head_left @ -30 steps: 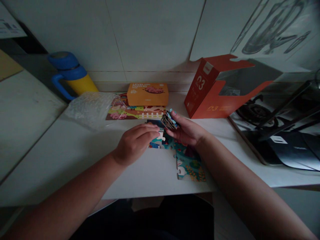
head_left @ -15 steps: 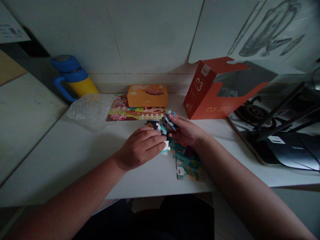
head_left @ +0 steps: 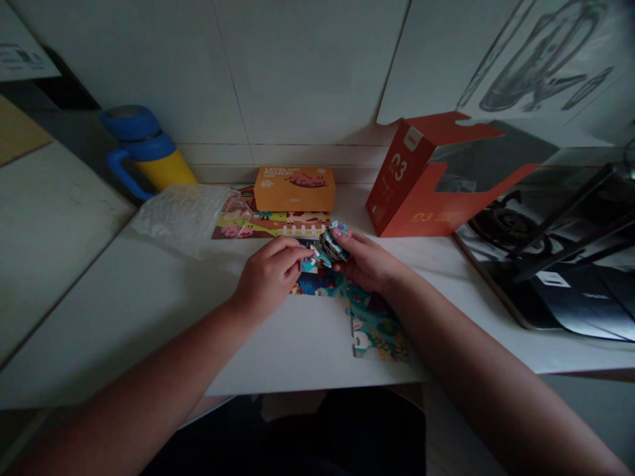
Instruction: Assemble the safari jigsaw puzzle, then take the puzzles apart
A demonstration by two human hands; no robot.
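My right hand (head_left: 370, 259) is closed round a small stack of jigsaw puzzle pieces (head_left: 331, 247), its thumb on top. At the stack's left side, my left hand (head_left: 270, 272) pinches a puzzle piece (head_left: 310, 262) with thumb and fingers; much of that piece is hidden. Beneath both hands lies a partly joined teal and dark blue puzzle (head_left: 380, 325), bent in an L shape on the white countertop. Its upper part is covered by my hands and the stack.
Behind my hands, an orange puzzle box (head_left: 295, 190) stands on a colourful farm picture (head_left: 238, 228). Bubble wrap (head_left: 181, 215) and a blue and yellow jug (head_left: 149, 152) are to the left. On the right are a red-orange windowed box (head_left: 421, 192) and a gas stove (head_left: 510, 225).
My left hand has moved up and slightly left, its fingers now pinched beside the stack. More of the dark blue puzzle shows below it. The right hand has stayed nearly still with the stack.
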